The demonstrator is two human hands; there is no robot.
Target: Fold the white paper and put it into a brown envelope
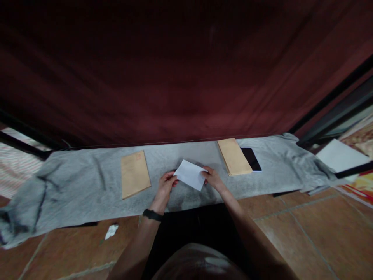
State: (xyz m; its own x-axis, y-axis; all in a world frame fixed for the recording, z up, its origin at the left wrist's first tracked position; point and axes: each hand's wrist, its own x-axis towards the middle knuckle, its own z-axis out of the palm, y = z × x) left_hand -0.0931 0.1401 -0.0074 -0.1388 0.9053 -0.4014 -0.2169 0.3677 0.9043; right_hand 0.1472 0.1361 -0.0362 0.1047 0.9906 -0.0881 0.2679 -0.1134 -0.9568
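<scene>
A white sheet of paper [190, 175] is held up between my two hands, tilted above the grey cloth. My left hand [167, 182] pinches its left corner; a dark band circles that wrist. At the paper's right edge, my right hand [212, 178] is closed with the thumb on top. To the left lies a brown envelope [135, 174] with a small reddish mark near its top. On the right rests another brown envelope or a stack of them [234, 156], partly covering a dark-screened phone or tablet [252, 159].
Grey cloth [274, 163] covers the long, narrow surface. A dark red curtain or panel [186, 77] rises behind it. A crumpled white scrap [111, 231] lies on the brown tiled floor [294, 233]. At the far right are a white sheet [342, 155] and colourful printed material [363, 186].
</scene>
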